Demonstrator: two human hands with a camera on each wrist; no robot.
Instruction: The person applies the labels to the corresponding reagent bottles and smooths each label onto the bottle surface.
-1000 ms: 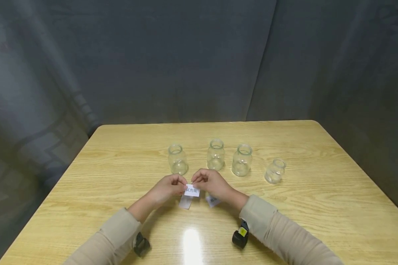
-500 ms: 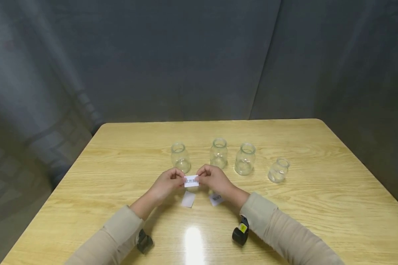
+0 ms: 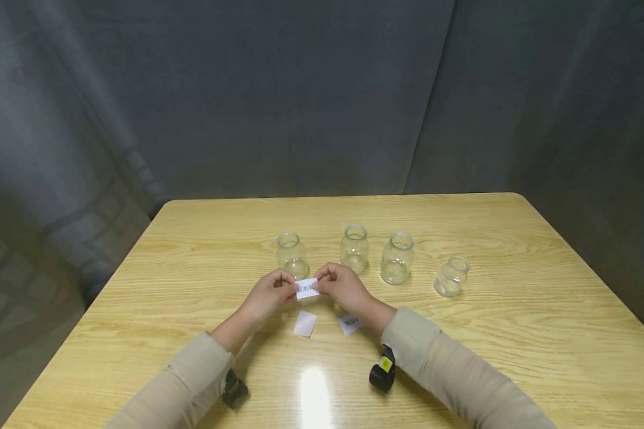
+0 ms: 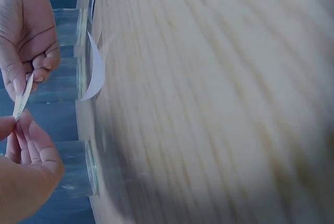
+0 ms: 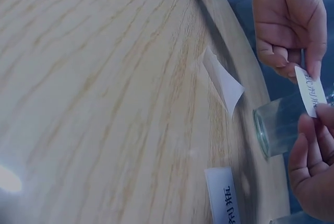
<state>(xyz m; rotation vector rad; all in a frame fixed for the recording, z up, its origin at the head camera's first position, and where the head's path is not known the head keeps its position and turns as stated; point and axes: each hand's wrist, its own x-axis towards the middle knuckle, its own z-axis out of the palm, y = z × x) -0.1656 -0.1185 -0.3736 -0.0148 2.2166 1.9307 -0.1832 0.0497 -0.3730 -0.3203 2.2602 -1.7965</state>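
Observation:
A small white label (image 3: 307, 288) with printed dark characters is stretched between my two hands above the table. My left hand (image 3: 268, 296) pinches its left end between thumb and fingers. At the right end, the thumb and fingers of my right hand (image 3: 346, 291) pinch it too. The right wrist view shows the label (image 5: 310, 92) with its print facing that camera, while the left wrist view shows it nearly edge-on. Below the hands, a blank white paper piece (image 3: 305, 323) lies with curled edges. Beside it is another printed label (image 3: 351, 323), partly covered by the right wrist in the head view.
Beyond the hands stand three larger glass jars, the left jar (image 3: 292, 256), the middle jar (image 3: 353, 249) and the right jar (image 3: 396, 258). A smaller glass jar (image 3: 451, 277) sits farther right. All are open-topped on the wooden table (image 3: 139, 304). Grey curtains (image 3: 300, 101) hang behind.
Both hands have lifted the label up and away from the blank paper, toward the jars, then shifted it slightly left. The paper piece, other label and jars stay put.

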